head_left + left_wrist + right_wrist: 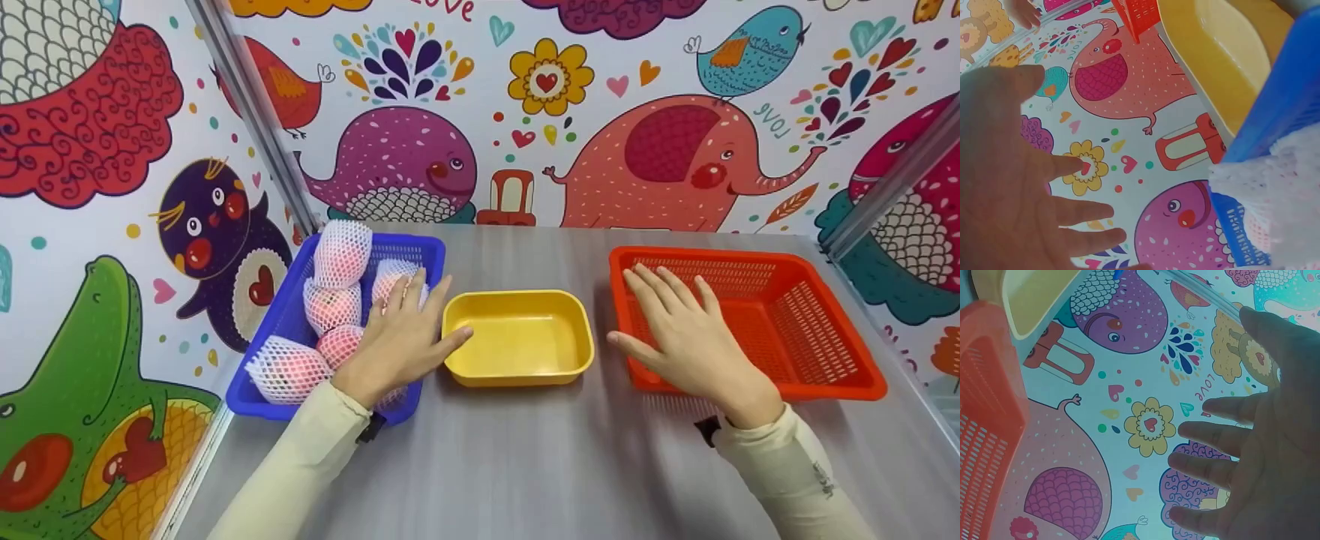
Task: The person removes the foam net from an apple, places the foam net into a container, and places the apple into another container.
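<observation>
Left fingers [414, 292] spread near blue basket [412, 246], lengthwise front-to-back.

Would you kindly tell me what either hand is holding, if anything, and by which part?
Nothing is held; the left hand and the right hand are both spread.

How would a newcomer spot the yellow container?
On the grey table, find the blue basket at left and the red basket at right. Between them sits the yellow container, smaller and solid-walled where both baskets are perforated.
</observation>
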`<control>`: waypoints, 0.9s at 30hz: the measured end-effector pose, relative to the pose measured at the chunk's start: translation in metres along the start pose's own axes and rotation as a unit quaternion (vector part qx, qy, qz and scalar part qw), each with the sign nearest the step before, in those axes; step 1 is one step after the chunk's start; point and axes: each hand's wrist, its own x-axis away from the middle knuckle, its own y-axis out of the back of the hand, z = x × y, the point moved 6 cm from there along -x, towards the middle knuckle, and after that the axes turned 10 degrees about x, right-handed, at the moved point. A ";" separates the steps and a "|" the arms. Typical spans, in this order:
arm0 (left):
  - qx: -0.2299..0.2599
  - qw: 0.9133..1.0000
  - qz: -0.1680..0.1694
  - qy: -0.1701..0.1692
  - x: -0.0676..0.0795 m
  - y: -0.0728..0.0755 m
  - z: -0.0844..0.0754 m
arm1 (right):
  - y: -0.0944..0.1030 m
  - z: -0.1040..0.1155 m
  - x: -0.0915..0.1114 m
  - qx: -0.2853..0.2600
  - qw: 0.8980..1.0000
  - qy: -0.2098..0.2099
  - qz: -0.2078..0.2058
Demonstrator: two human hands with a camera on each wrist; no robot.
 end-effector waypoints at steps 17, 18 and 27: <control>0.046 0.996 0.009 0.080 -0.050 0.012 0.081 | -0.012 0.012 0.017 -0.009 1.000 0.009 -0.001; 0.051 0.995 0.013 0.087 -0.053 0.012 0.085 | -0.013 0.013 0.018 -0.009 1.000 0.010 0.002; 0.077 0.989 0.025 0.121 -0.075 0.010 0.113 | -0.023 0.025 0.025 -0.011 0.999 0.030 0.037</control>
